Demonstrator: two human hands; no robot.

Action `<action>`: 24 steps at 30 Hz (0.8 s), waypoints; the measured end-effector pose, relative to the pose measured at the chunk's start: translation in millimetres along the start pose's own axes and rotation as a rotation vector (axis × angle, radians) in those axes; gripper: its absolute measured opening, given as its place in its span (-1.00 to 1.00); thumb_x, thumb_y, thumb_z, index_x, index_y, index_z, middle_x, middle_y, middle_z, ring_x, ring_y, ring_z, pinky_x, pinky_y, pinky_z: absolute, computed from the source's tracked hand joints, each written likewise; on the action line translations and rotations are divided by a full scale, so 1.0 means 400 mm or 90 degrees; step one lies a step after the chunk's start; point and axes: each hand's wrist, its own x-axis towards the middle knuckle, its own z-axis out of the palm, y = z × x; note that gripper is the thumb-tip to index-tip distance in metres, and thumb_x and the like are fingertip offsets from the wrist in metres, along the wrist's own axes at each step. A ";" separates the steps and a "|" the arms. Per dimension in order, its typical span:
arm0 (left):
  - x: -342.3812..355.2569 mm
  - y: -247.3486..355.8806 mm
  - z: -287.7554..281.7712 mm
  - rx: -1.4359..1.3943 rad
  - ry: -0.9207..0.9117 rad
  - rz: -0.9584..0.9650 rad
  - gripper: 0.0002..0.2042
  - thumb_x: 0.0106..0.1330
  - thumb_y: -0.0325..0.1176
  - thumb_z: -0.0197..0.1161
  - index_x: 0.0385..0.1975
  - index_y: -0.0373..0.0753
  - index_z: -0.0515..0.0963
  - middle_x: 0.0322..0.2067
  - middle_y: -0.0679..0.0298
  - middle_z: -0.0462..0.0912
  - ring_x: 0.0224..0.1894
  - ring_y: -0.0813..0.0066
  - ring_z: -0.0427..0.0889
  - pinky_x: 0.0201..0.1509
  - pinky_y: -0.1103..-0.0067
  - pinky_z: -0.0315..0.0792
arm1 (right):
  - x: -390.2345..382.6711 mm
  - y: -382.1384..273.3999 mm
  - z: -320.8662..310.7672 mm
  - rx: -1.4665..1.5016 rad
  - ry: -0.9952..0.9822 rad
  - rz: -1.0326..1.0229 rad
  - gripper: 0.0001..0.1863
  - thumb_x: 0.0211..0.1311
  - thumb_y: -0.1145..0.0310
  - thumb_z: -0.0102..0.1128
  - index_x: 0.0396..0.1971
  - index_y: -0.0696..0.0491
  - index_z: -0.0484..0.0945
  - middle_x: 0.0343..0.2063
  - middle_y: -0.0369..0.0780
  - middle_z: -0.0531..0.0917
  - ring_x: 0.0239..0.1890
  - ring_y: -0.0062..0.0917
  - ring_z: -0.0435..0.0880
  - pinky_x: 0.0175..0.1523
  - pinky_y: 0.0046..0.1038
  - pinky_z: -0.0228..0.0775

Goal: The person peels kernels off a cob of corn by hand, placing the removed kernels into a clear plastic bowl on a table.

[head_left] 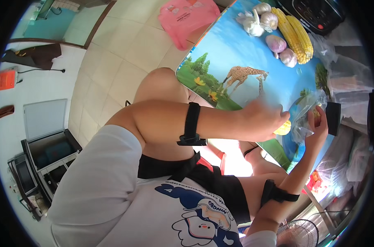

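My left hand [264, 120] is closed around a yellow corn piece [283, 128] over the printed folding table [213, 45]. My right hand [318, 121] grips a crumpled clear plastic bag [303, 119], with something small and yellowish at its fingers, too small to make out. On the table's far part lie two corn cobs [294, 37], white garlic bulbs [253, 25] and purplish bulbs [276, 43]. A black appliance [314, 14] stands at the upper right corner.
A pink bag [183, 16] lies on the tiled floor [113, 49] beyond the table. My bent legs [158, 84] are beside the table edge. Plastic bags [347, 99] pile along the right, with a fan [296, 234] below. Black appliances [47, 156] stand at the left.
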 end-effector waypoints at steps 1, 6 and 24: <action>0.010 0.005 0.002 -0.017 -0.001 0.002 -0.57 0.03 -0.14 0.42 -0.20 -0.24 0.46 -0.37 0.14 0.60 -0.41 0.12 0.67 -0.43 0.35 0.54 | -0.010 -0.013 -0.019 0.006 -0.002 0.006 -0.72 0.27 0.42 0.24 -0.03 0.14 0.57 -0.46 -0.33 0.54 -0.40 -0.76 0.43 -0.28 -0.71 0.29; 0.009 -0.004 -0.006 -0.108 0.004 -0.036 -0.56 0.05 -0.17 0.40 -0.16 -0.27 0.44 -0.37 0.12 0.60 -0.37 0.12 0.66 -0.37 0.33 0.53 | -0.026 -0.073 -0.008 0.060 0.060 -0.010 -0.69 0.22 0.30 0.30 -0.11 0.15 0.60 -0.59 -0.34 0.53 -0.51 -0.73 0.42 -0.38 -0.62 0.27; 0.036 -0.048 -0.022 -0.463 0.059 -0.268 -0.54 0.18 -0.09 0.37 -0.13 -0.32 0.42 -0.42 0.21 0.57 -0.49 0.36 0.58 -0.38 0.48 0.44 | -0.191 -0.306 -0.001 0.250 -0.089 -0.142 -0.79 0.17 0.38 0.28 -0.51 0.22 0.55 -0.60 -0.17 0.55 -0.55 -0.53 0.50 -0.41 -0.52 0.31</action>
